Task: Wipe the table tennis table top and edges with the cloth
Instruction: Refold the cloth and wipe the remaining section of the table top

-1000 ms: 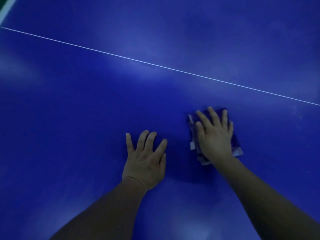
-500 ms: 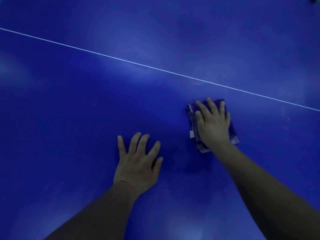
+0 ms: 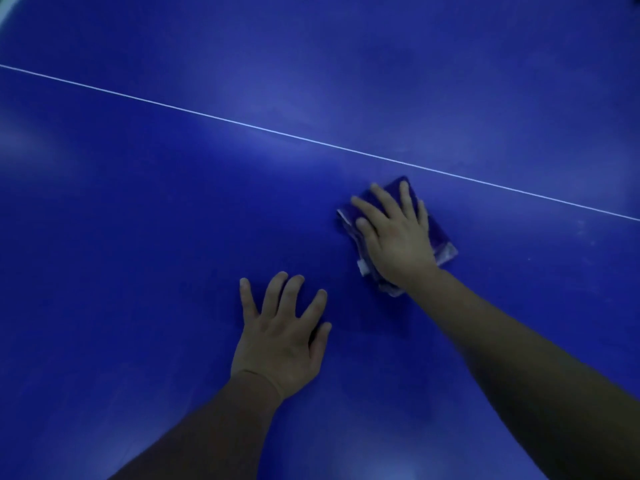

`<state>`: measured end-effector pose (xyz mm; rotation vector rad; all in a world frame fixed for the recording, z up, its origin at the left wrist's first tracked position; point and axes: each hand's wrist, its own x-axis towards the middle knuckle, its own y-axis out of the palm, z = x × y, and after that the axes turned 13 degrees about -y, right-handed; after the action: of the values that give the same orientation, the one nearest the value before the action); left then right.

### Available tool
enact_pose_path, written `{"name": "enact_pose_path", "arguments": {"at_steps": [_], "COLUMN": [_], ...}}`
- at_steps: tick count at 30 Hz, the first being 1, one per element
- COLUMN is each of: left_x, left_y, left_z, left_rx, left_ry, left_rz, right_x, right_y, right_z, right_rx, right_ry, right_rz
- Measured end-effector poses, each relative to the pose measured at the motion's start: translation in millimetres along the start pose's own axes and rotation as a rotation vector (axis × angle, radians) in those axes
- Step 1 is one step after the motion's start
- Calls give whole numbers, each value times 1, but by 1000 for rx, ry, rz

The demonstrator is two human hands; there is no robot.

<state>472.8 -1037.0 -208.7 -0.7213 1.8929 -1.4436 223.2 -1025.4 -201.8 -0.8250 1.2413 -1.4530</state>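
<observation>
Both hands are down on the blue table top [image 3: 138, 237]. The right hand [image 3: 398, 237] lies flat on the folded cloth [image 3: 438, 233], fingers straight and slightly fanned, palm pressing the fabric onto the surface — nothing curled round it, just a flat press from above. The cloth is a dark purple-blue, close to the table's own colour, with paler edges showing at its near corner and along its left side; in this dim light I can't quite tell how many folds it has. It sits right of centre, just on the near side of the thin white line [image 3: 242, 124] that runs slantwise across the table from upper left to lower right. The cloth's far corner is near that line but not touching it.

The left hand [image 3: 280, 341] is planted on bare table, nearer the person and to the left of the cloth — fingers spread wide, palm down, holding nothing. The two hands are apart, a strip of blue between them. Both forearms reach in from the bottom edge, bare. Soft patches of reflected light lie on the surface beyond the line and near the bottom edge.
</observation>
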Motion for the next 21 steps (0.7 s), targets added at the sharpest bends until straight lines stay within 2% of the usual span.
{"name": "enact_pose_path", "arguments": {"at_steps": [3,6,8,10,12,14,16,18,21], "left_x": [0,0,-1,0,0,0,0,0,1], "left_y": [-1,-2,-1,-1,1,4,4,5,5], "left_z": [0,-1,0,0,0,1,1,0,1], "left_rx": [4,12,23,31,31,16,-1,-5,-5], "left_ry": [1,-1,-5,-4,-1,3,3,3,14], "left_rz": [6,14,6,-4,-25,-40,-36,-32,-27], "right_x": [-2,57,109,149,159,128,71,11,-48], "right_y": [-7,-10,-13,-12,-2,9,13,12,5], "right_z": [-25,-29,-20,4,37,57,56,38,-6], "right_rx": [-5,73,125,142,109,67,42,23,0], "right_ry": [78,306,378,323,168,18,-42,-9,167], "right_rz": [-14,-116,-155,-139,-95,-63,-71,-66,-93]}}
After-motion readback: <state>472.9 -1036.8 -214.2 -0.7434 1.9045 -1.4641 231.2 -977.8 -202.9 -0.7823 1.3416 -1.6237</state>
